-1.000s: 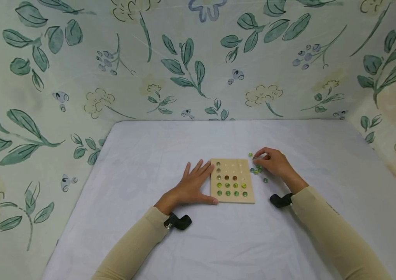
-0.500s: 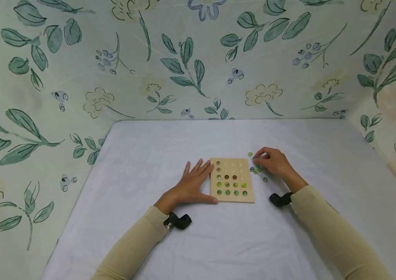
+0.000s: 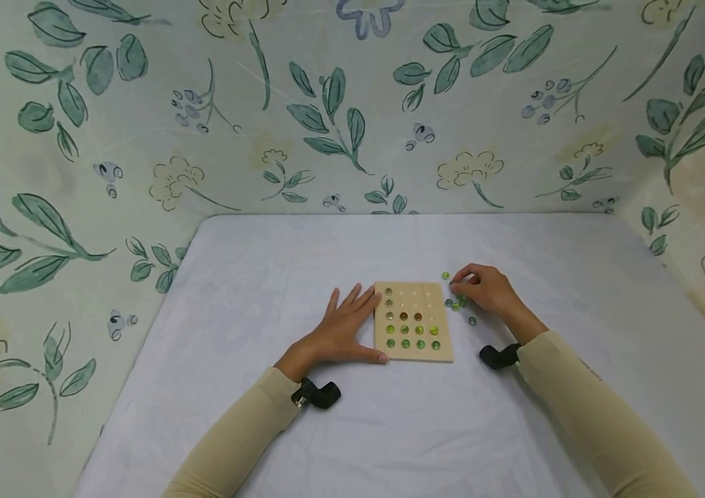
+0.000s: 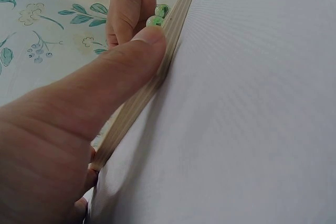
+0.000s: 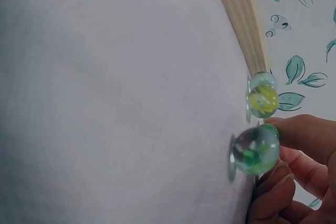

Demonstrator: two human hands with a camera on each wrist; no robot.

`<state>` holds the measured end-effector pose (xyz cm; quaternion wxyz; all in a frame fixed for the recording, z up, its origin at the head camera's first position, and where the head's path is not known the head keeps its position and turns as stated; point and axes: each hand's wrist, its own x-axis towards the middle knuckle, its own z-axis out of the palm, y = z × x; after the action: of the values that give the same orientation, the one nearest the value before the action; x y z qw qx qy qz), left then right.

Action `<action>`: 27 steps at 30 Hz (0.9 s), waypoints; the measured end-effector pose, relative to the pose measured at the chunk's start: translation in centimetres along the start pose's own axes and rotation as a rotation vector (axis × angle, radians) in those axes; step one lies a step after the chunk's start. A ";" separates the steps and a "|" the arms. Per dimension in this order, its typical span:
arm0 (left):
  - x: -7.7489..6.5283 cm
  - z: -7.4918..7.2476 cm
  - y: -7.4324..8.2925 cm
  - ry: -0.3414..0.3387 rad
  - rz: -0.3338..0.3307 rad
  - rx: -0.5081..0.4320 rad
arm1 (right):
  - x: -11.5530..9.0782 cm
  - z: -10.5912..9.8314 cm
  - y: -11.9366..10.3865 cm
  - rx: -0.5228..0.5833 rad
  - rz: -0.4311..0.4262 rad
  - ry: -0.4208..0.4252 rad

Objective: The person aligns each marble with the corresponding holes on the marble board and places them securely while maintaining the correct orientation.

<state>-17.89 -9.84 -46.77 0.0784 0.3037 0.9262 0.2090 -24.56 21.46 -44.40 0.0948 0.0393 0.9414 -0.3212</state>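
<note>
Left hand (image 3: 340,333), fingers spread, touches a square pale-wood board (image 3: 414,303) on its right bearing coloured glass marbles (image 3: 419,330); farther right, the right hand (image 3: 488,288) curls its fingers beside loose green glass marbles (image 3: 456,306) on the white worktop (image 3: 389,429), whether pinching one I cannot tell.

Pale wooden board (image 3: 411,304) flat, partly filled; loose marbles (image 3: 456,306) beside.

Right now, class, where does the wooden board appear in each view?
Head: the wooden board lies below and right of centre.
Left wrist: edge-on, slanting from top centre to lower left, partly behind the left hand.
Right wrist: edge-on, at upper right.
Shared landmark: the right hand.
</note>
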 end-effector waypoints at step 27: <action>0.0 0.1 -0.1 0.005 0.004 -0.013 | -2.2 -0.9 -0.8 0.026 -0.077 0.025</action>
<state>-17.92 -9.81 -46.90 0.0777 0.3045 0.9244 0.2159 -22.61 21.36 -42.74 0.0703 0.0084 0.9390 -0.3366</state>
